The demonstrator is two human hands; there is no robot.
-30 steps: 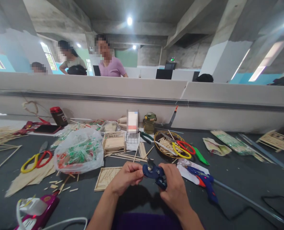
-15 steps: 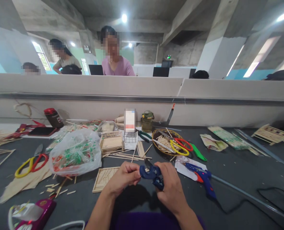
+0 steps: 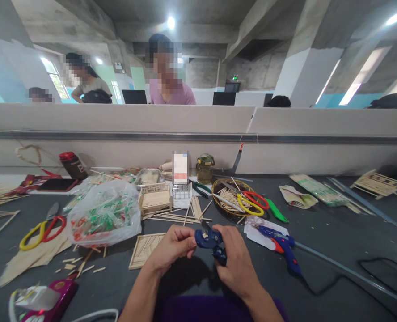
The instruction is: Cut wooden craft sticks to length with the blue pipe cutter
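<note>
My right fingers wrap cutter above counter; left fingers pinched at its tip, can't tell on what. Wood bit in cutter, cut unfinished I reckon. Tray already has sticks.

You have two hands at lower centre, your left hand and right hand, with one blue cutter. Count two pairs of scissors: the left scissors and the basket scissors right of centre. You also have two bottles, one red-lidded bottle at left and one green bottle near centre, one glue gun at right, one basket, one plastic bag and one pair of pliers. The sticks overlap too much for you to count.
</note>
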